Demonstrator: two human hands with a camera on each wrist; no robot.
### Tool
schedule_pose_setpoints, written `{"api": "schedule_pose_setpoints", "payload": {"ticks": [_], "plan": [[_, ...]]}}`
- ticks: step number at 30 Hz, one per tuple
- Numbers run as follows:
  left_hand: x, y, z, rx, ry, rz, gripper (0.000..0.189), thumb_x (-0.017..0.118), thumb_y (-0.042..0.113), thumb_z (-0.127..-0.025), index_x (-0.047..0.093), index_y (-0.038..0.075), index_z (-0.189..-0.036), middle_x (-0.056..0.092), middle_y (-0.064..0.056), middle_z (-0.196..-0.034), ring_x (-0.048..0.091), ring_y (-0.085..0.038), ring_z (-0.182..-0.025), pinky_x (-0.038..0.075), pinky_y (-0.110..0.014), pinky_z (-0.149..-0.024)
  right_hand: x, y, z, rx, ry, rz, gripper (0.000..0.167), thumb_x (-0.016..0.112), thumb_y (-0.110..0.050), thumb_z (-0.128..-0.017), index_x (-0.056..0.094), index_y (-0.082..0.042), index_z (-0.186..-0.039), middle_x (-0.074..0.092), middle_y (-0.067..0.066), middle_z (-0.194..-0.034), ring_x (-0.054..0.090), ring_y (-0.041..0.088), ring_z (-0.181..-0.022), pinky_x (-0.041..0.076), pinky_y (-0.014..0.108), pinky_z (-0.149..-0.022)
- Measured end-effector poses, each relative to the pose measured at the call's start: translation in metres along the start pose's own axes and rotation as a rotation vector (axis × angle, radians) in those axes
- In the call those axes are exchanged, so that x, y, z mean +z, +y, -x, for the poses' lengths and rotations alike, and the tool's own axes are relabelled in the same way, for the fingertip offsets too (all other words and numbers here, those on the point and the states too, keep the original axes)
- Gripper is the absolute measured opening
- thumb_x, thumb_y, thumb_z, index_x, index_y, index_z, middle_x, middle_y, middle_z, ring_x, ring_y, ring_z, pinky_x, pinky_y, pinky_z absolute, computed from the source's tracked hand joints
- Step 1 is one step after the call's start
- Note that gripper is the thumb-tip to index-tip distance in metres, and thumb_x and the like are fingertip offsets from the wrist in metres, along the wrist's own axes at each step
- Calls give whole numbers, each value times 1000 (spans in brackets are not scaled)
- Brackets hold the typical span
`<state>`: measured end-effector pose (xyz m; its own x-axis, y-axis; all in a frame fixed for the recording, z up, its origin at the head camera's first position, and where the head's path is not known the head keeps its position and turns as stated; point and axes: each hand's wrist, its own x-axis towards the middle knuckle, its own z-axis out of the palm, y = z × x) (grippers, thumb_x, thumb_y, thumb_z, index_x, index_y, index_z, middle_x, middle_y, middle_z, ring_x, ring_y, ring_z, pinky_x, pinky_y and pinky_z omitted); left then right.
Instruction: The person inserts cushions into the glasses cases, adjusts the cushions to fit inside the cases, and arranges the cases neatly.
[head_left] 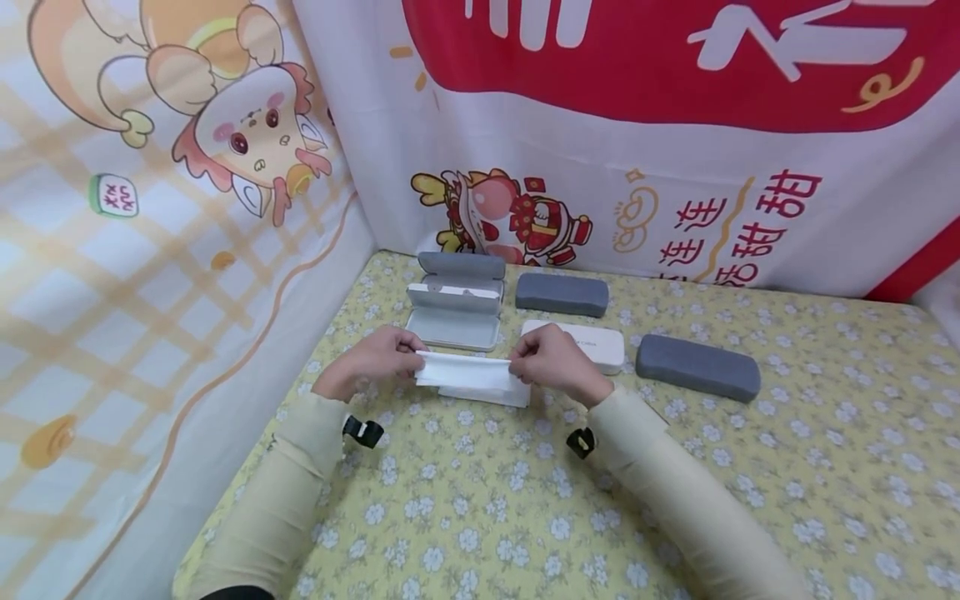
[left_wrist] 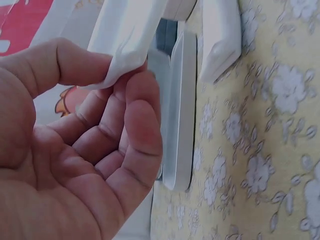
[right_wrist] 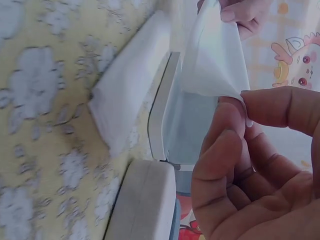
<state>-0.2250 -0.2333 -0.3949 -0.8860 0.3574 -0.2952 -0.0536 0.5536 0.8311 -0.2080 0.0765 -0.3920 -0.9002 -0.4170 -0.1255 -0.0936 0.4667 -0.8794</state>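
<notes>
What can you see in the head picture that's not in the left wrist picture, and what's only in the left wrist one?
Only the head view shows the right hand and the pale sleeves.
Only the left wrist view shows the palm side of the left hand.
Both show that hand pinching the white cloth, plus the open case and the flowered tablecloth.

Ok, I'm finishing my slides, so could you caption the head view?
Left hand and right hand pinch a white sheet near an open case on a flowered tablecloth.
</notes>
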Motion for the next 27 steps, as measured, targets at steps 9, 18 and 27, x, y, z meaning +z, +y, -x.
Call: {"api": "schedule_pose_setpoints", "payload": {"ticks": [9,18,27], "plan": [[-18,-6,-6,-52,123,82,22,62,6,-94,67,-6,-111,66,-15,-102,64,-26,-85,52,-54,-88,3,-12,-25,17,-2,-43,14,63,-5,-88,76,-4,-82,70,15,-79,59,23,-66,48,32,-60],[-26,-16,-23,-75,261,171,21,65,6,-95,64,-8,-111,66,-11,-101,64,-22,-82,50,-53,-93,6,-19,-45,9,54,21,24,62,-11,-93,67,-3,-71,69,21,-84,49,21,-57,47,38,-66],[-30,-22,-35,-67,352,190,24,65,6,-96,61,-9,-115,62,-18,-109,62,-23,-86,50,-53,-91,19,-18,-65,-5,192,129,17,65,-10,-93,76,-9,-80,71,8,-79,59,24,-66,50,40,-73]]}}
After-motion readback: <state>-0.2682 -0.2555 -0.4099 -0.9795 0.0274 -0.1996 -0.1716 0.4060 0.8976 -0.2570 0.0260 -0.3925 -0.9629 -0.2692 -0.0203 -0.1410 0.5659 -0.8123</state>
